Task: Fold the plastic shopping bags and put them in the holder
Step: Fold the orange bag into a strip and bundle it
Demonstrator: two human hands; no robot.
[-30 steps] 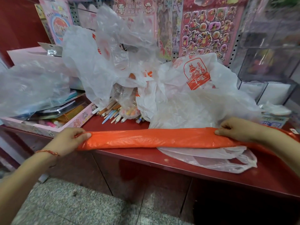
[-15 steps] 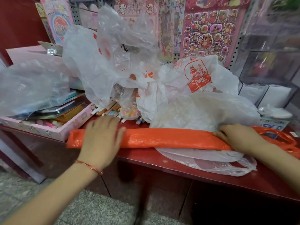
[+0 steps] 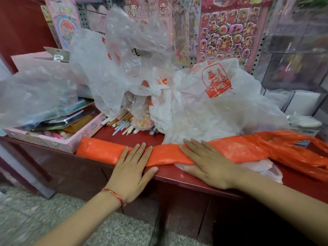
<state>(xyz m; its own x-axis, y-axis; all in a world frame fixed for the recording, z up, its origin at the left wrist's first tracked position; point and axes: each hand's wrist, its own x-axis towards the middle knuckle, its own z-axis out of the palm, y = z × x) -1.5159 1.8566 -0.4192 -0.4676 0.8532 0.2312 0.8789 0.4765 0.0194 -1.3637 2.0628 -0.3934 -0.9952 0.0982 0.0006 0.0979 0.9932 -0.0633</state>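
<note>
Head camera, the only view I have: I see the orange bag (image 3: 168, 155) folded into a long narrow strip lying along the front edge of the red desk (image 3: 177, 177). Its left end sits just beside the front corner of a pink box (image 3: 58, 142), and its right end loosens into crumpled folds that spread toward the right edge of the picture.

My left hand (image 3: 131, 171) lies flat on the strip left of its middle. The fingers are straight and close together across the orange plastic, the thumb is spread out along its front side, and the heel of the palm hangs past the desk edge. A red string bracelet (image 3: 115, 195) circles that wrist. My right hand (image 3: 209, 167) is also flat and pressing, not gripping, with straight fingers reaching across the strip just right of its middle. Its palm rests partly on a thin whitish bag (image 3: 257, 168) that pokes out from under the orange one.

Behind the strip is a heap of loose white bags (image 3: 213, 118), one of them printed with a red emblem (image 3: 216, 82). A crinkled clear bag (image 3: 127, 55) rises above them. Pencils (image 3: 122, 125) lie fanned out on the desk under that heap. The pink box holds stationery and is partly covered by another clear bag (image 3: 35, 95). Sticker sheets (image 3: 229, 32) hang on the back wall, and a clear display case (image 3: 292, 71) stands at the right. Speckled floor (image 3: 106, 228) shows below.
</note>
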